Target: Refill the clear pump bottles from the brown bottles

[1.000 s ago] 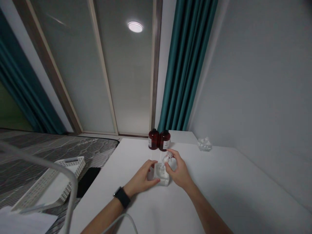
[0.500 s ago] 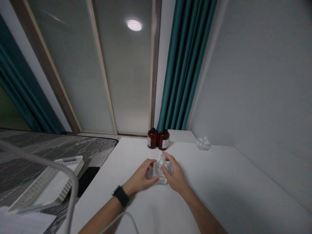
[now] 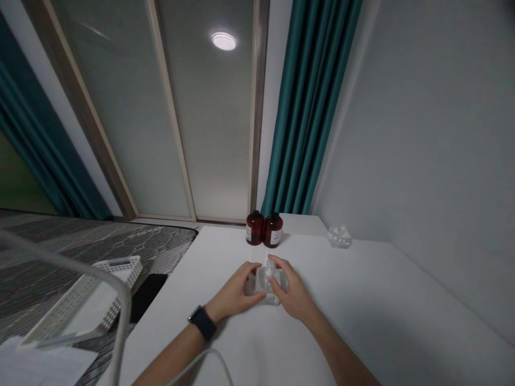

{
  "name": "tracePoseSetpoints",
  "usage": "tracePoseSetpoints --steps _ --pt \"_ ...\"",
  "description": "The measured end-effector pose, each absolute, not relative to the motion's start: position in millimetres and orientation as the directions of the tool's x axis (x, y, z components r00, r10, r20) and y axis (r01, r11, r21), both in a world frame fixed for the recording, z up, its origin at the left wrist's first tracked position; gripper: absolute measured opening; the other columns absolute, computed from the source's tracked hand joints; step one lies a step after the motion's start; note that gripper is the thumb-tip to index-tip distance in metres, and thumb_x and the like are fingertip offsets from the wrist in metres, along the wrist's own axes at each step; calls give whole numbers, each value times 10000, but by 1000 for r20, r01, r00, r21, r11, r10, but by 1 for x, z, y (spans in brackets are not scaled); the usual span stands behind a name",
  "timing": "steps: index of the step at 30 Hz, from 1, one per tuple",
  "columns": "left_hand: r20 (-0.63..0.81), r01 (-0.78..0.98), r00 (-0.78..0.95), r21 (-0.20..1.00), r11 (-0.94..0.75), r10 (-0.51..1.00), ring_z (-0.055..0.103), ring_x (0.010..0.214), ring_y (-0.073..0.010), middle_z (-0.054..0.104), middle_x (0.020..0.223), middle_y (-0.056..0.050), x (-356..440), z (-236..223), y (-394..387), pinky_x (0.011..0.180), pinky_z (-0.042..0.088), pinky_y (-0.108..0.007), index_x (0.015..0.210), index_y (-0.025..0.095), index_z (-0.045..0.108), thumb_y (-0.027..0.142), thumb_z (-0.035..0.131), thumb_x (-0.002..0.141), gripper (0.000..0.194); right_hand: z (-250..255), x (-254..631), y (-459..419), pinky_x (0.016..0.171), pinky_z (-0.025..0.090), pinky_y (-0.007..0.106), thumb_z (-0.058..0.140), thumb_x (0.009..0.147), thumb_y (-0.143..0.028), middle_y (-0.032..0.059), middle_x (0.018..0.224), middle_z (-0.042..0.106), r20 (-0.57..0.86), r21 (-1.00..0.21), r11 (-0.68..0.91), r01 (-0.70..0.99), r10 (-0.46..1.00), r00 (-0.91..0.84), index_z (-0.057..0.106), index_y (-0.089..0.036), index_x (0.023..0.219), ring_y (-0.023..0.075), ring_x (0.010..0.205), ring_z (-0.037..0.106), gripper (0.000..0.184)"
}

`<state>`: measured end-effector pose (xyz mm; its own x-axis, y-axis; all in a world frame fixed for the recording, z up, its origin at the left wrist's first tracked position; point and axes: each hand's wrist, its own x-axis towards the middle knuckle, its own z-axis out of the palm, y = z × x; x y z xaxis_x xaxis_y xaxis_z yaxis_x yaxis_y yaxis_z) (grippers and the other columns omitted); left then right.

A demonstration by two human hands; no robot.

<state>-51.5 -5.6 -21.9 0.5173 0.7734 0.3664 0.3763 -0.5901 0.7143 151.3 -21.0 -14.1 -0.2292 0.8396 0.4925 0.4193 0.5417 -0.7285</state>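
A clear, square-bodied glass bottle (image 3: 263, 279) stands on the white table (image 3: 225, 354) in front of me. My left hand (image 3: 235, 289), with a dark watch at the wrist, curls around its left side, thumb at the near edge and fingers at the far edge. A round clear stopper (image 3: 271, 265) is at the bottle's top. My right hand (image 3: 292, 287) pinches that stopper between thumb and forefinger. Part of the bottle's right side is hidden behind my right hand. Whether the stopper is fully seated I cannot tell.
Two dark red bottles (image 3: 255, 228) with white labels stand side by side at the table's far edge. A crumpled clear plastic item (image 3: 340, 236) lies at the back right. Left of the table are a white perforated basket (image 3: 52, 319) and a grey curved tube (image 3: 125, 311).
My right hand and the stopper have come down slightly toward the bottle. My left hand keeps its hold. The whole view has shifted a little.
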Motion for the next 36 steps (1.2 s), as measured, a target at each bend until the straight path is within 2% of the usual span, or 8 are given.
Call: tracePoseSetpoints --steps 9,18,30,36 --pt "360 375 522 717 -587 773 560 1088 -255 577 1197 -92 -52 -21 -6 929 483 -402 1326 214 462 238 716 791 593 -10 156 -20 1000 474 391 550 875 -184 72 1197 637 460 -759 520 392 854 -243 525 -243 1358 214 1092 602 487" --pt "366 372 516 719 -588 774 571 1081 -262 591 1191 -99 -52 -20 -6 958 480 -423 1332 211 469 270 709 799 588 -16 151 -17 1000 471 405 579 866 -232 86 1239 635 461 -786 497 367 867 -189 553 -241 1332 232 1119 600 467" --pt "358 387 518 711 -587 777 571 1069 -259 587 1188 -97 -52 -19 -6 926 490 -409 1326 211 464 293 699 805 577 -9 159 -14 1076 430 416 563 898 -212 72 1351 601 408 -824 487 289 864 -294 509 -259 1393 223 1255 553 501" --pt "362 376 520 716 -587 774 577 1061 -259 596 1182 -95 -52 -19 -5 916 497 -404 1322 212 475 279 709 794 582 -6 158 -16 1078 424 432 567 899 -223 67 1350 599 382 -838 465 285 874 -302 517 -275 1381 226 1236 564 488"
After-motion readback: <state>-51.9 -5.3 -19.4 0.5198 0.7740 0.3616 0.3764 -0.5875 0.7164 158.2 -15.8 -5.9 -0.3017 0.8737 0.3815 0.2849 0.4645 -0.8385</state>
